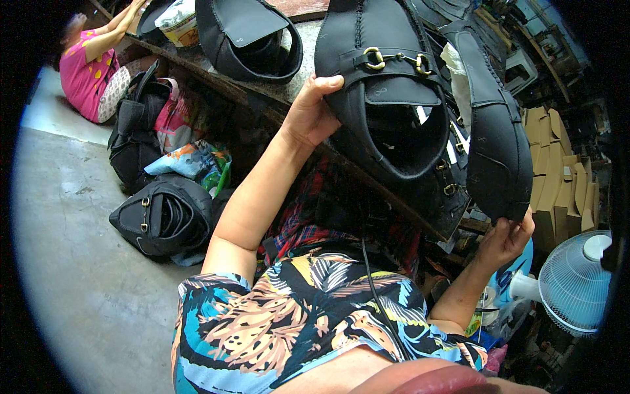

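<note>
A nested stack of black shoe uppers (377, 134) rests at the bench edge, with a gold horsebit strap across the top one. My left hand (314, 111) is closed on its left side, thumb on the black material and fingers hidden underneath. To the right, my right hand (508, 240) pinches the lower end of a separate black upper (497, 148), which hangs tilted beside the stack. Pale paper (456, 79) shows between the two. More gold-bit uppers (446, 180) sit partly hidden below them.
Another black upper bundle (246, 33) and a white tub (177, 23) stand on the bench (262, 102). At left are bundled uppers (161, 217) and bags on the floor, and a person in pink (85, 72). Cardboard pieces (551, 177) and a fan (577, 282) are at right.
</note>
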A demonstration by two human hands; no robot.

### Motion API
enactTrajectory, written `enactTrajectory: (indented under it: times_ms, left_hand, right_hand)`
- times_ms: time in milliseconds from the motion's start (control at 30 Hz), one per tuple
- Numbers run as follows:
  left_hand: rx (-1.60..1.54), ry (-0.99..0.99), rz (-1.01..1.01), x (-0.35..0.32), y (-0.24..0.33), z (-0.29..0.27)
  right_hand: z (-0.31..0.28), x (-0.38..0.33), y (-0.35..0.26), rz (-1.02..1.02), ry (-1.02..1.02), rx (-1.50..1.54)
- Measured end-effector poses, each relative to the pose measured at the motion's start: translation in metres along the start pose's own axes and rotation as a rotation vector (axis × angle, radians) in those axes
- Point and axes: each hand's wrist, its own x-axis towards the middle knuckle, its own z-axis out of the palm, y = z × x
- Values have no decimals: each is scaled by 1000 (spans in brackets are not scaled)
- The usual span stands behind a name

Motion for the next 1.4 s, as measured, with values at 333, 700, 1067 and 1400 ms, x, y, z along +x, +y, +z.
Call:
enactTrajectory:
  times_ms: [333, 700, 1067, 1400]
  left_hand:
    - [92, 17, -23, -1, 1, -4]
    - [69, 42, -41, -4, -7, 40]
    - [-37, 120, -66, -2, -10, 51]
    - [-106, 52, -69, -3, -9, 32]
  right_hand:
    - [-6, -4, 6, 22, 2, -51]
    - [-1, -2, 4, 5, 58, -37]
    - [-3, -2, 7, 22, 46, -62]
    - [-1, -3, 8, 5, 39, -17]
